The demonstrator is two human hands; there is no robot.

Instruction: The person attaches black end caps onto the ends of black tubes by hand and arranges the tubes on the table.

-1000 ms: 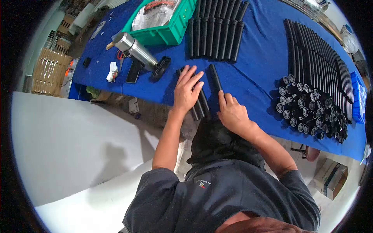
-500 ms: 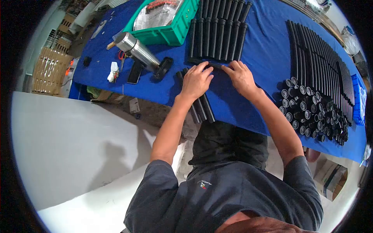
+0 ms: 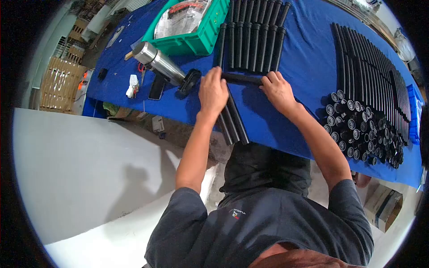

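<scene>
A black tube (image 3: 243,79) lies crosswise between my hands, just below the rows of black tubes (image 3: 254,49) on the blue cloth. Closed at its left end is my left hand (image 3: 213,94), which hides that end. My right hand (image 3: 278,89) has its fingers bent round the right end. Beneath and beside my left wrist, several loose black tubes (image 3: 233,123) point toward the table's front edge. Close to the left hand lies a black handle-like part (image 3: 190,81).
A steel flask (image 3: 159,62) leans left of my hands, near a phone (image 3: 156,87) and keys (image 3: 132,87). Behind stands a green crate (image 3: 192,43) with a bag inside. To the right lie long tube rows (image 3: 371,67) and a pile of round-ended black parts (image 3: 357,127).
My left hand has slid left along the tube to its end, baring more of the tube. My right hand stays at the right end.
</scene>
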